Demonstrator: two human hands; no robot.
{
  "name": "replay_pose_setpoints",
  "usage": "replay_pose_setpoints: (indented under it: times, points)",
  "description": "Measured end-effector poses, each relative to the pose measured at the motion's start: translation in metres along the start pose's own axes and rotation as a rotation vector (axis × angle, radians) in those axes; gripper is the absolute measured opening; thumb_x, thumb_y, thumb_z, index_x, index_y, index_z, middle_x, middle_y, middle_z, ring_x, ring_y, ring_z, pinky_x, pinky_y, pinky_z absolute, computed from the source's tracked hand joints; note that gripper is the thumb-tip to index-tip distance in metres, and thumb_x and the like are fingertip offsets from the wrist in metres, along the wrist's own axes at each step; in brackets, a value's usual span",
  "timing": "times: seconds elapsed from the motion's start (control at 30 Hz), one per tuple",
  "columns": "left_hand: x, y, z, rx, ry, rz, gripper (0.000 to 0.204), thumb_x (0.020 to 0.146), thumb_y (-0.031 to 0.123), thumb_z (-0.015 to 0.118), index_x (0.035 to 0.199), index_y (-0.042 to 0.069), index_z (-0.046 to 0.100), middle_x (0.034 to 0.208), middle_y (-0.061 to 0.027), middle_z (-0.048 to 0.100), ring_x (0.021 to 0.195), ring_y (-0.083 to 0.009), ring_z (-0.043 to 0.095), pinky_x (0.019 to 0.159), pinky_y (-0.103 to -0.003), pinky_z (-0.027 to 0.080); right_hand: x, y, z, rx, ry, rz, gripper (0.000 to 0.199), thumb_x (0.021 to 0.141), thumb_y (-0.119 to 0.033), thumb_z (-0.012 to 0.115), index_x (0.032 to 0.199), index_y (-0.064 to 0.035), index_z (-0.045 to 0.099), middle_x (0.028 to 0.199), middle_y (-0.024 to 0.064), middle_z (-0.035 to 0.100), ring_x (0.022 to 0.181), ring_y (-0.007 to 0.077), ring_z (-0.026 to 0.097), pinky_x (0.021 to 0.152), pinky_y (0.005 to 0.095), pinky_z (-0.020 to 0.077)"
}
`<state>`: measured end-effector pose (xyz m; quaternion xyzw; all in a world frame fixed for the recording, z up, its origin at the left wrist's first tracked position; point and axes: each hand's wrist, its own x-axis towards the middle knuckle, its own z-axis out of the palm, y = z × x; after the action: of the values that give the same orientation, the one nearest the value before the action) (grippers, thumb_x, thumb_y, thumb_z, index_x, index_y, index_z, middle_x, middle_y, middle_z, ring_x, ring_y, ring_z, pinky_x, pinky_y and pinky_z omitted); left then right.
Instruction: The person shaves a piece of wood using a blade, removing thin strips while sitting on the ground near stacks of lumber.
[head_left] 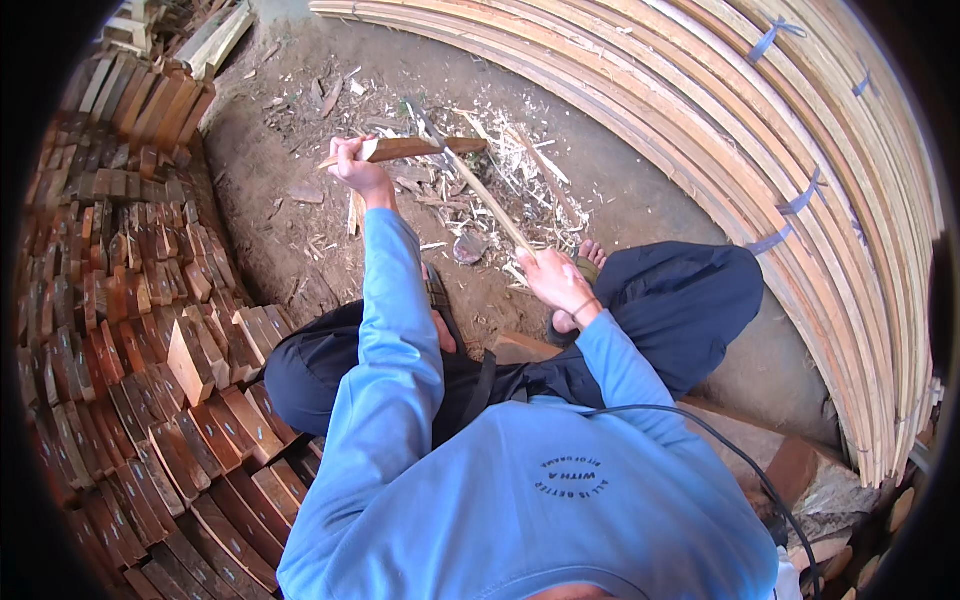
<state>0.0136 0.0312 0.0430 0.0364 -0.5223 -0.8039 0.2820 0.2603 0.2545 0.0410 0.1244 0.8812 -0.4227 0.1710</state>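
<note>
Out ahead, my left hand [358,172] is closed round the near end of a short wedge-shaped piece of wood [400,149], pale at that end and reddish-brown along its side. The wood points right, over the shavings. Gripped in my right hand [556,280] is a chopping tool [490,203] with a long, pale wooden handle. Its narrow dark metal head meets or crosses the wood near the far end; whether the edge is biting in cannot be made out, nor its exact kind. Both hands are in front of my bent knees.
Wood chips and shavings [520,165] litter the dirt floor between my sandalled feet. Stacked brown wooden blocks [130,330] rise along the left. Long curved bundles of pale wood strips [700,110], tied with blue bands, line the right. A black cable [745,460] runs past my right side.
</note>
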Motion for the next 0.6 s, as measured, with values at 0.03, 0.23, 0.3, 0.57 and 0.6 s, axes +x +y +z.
replay_pose_setpoints:
  times: [0.03, 0.23, 0.3, 0.57, 0.6]
  points:
    - [0.006, -0.001, 0.001, 0.006, 0.001, 0.025, 0.015, 0.075, 0.005, 0.046, 0.062, -0.001, 0.043, 0.072, -0.0072, 0.043, 0.064, -0.0201, 0.054, 0.067, -0.036, 0.054, 0.002, -0.013, -0.012, 0.024, -0.003, 0.001, 0.054, 0.098, -0.041, 0.049, 0.078, 0.0066, 0.064, 0.068, 0.0291, 0.059, 0.069, 0.0441, 0.064, 0.065, 0.0502, 0.0478]
    - [-0.001, -0.002, 0.007, 0.016, -0.013, 0.027, 0.015, 0.075, 0.006, 0.046, 0.062, 0.000, 0.043, 0.071, -0.0064, 0.042, 0.063, -0.0199, 0.052, 0.066, -0.036, 0.054, 0.005, 0.017, 0.013, -0.049, 0.063, -0.071, 0.054, 0.099, -0.039, 0.046, 0.078, 0.0063, 0.064, 0.064, 0.0269, 0.059, 0.067, 0.0436, 0.064, 0.064, 0.0507, 0.0480]
    - [0.003, -0.001, 0.004, 0.004, -0.004, 0.036, 0.016, 0.075, 0.006, 0.046, 0.061, -0.001, 0.043, 0.071, -0.0066, 0.041, 0.064, -0.0198, 0.053, 0.066, -0.036, 0.054, 0.001, -0.008, -0.015, 0.001, 0.018, -0.047, 0.053, 0.099, -0.039, 0.047, 0.079, 0.0068, 0.064, 0.066, 0.0266, 0.060, 0.067, 0.0439, 0.064, 0.065, 0.0507, 0.0480]
    - [0.000, -0.002, 0.004, -0.012, -0.007, 0.010, 0.014, 0.075, 0.006, 0.046, 0.063, -0.001, 0.044, 0.072, -0.0062, 0.041, 0.065, -0.0195, 0.053, 0.066, -0.036, 0.054, -0.006, -0.006, -0.011, -0.120, 0.101, -0.088, 0.049, 0.098, -0.036, 0.048, 0.079, 0.0063, 0.065, 0.068, 0.0287, 0.060, 0.067, 0.0451, 0.063, 0.066, 0.0522, 0.0480]
    - [-0.002, -0.001, 0.004, -0.006, -0.003, 0.003, 0.014, 0.075, 0.006, 0.046, 0.063, 0.000, 0.044, 0.072, -0.0061, 0.041, 0.065, -0.0194, 0.053, 0.066, -0.036, 0.054, -0.005, -0.006, -0.015, -0.106, 0.093, -0.090, 0.049, 0.098, -0.036, 0.048, 0.079, 0.0062, 0.065, 0.069, 0.0286, 0.060, 0.067, 0.0453, 0.063, 0.066, 0.0522, 0.0481]
